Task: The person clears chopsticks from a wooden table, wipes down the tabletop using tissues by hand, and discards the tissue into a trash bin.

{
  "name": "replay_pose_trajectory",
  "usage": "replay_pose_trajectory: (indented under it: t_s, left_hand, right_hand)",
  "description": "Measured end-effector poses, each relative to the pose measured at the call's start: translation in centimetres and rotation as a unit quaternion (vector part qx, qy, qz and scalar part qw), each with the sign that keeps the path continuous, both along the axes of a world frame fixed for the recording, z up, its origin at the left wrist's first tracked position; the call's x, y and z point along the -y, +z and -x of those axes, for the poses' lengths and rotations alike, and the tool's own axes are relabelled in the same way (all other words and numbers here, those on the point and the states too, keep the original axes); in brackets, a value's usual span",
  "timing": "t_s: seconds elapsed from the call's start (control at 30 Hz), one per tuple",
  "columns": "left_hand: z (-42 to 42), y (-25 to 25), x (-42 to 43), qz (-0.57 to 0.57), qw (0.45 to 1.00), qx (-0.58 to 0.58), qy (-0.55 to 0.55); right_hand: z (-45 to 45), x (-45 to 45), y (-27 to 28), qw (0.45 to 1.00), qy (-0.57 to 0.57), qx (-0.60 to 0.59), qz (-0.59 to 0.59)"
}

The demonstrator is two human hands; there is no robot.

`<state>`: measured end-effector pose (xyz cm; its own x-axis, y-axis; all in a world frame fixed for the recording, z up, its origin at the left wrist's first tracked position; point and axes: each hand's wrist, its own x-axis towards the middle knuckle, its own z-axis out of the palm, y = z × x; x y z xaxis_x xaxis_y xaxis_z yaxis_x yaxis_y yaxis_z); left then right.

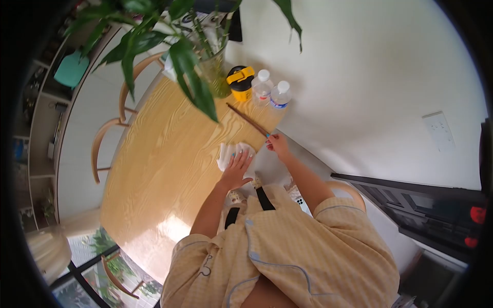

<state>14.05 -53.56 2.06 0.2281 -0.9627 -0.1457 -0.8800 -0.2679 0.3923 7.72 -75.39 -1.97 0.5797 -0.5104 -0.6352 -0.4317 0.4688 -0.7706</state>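
Note:
My left hand (236, 170) lies flat on a white cloth or paper wipe (226, 155) near the table's edge, its fingers stretched over it. A pair of dark brown chopsticks (247, 119) is in my right hand (278, 145), pinched at the near end. Their far tips point toward the yellow and black cup (241, 84) and rest on or hover just over the wooden table (169, 133); I cannot tell which.
Two clear plastic bottles with white caps (280, 94) stand beside the cup against the wall. Left of them is a glass vase (214, 69) with a leafy plant overhanging the table. Wooden chairs (97, 149) line the far side. A phone (302, 205) lies beside my lap.

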Motion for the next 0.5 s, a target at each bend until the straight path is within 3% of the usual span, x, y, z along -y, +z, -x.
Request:
replay_pose_trajectory:
  t_s: [0.17, 0.23, 0.37, 0.5]
  left_hand:
    - [-0.2, -0.7, -5.2, 0.122, 0.979, 0.002, 0.160]
    - [-0.6, -1.9, -6.5, 0.059, 0.979, 0.142, 0.134]
    - [-0.8, -0.7, -5.3, -0.038, 0.994, 0.065, 0.082]
    - [-4.4, -2.7, -0.5, -0.107, 0.976, 0.107, 0.158]
  right_hand:
    - [0.6, -0.7, 0.2, 0.997, -0.042, 0.033, 0.059]
    - [1.6, -1.1, -0.2, 0.997, -0.051, 0.055, 0.022]
    - [4.2, -1.9, -0.5, 0.987, -0.057, 0.132, -0.072]
    - [6.6, -3.7, 0.7, 0.977, -0.070, 0.148, -0.138]
